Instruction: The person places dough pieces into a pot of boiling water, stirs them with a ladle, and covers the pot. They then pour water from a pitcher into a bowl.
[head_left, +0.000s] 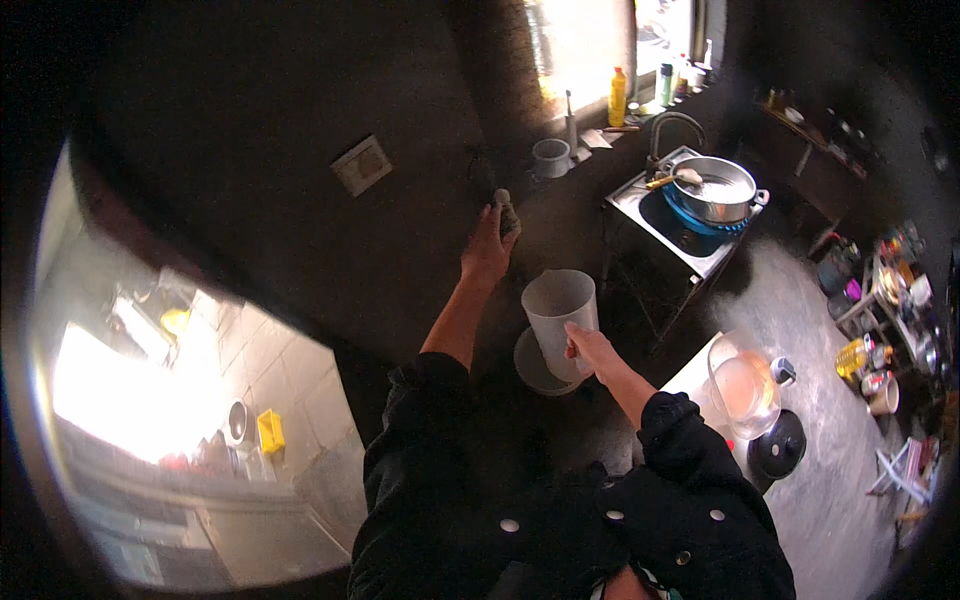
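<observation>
My right hand (591, 352) grips the side of a tall translucent plastic pitcher (559, 311), whose wide mouth faces up. Below and partly behind the pitcher is a round pale basin or bucket (529, 364); whether the two touch, I cannot tell. Farther forward and to the left, my left hand (491, 244) is closed on a small pale object with a rounded top (508, 214), close to the dark wall. Its kind is too dim to make out.
Ahead right, a metal pot (720, 196) with a ladle stands on a sink unit (634, 202) beside a curved faucet (656, 139). A clear bowl (742, 382) and black lid (778, 444) lie at the right. A yellow bottle (617, 97) stands on the windowsill.
</observation>
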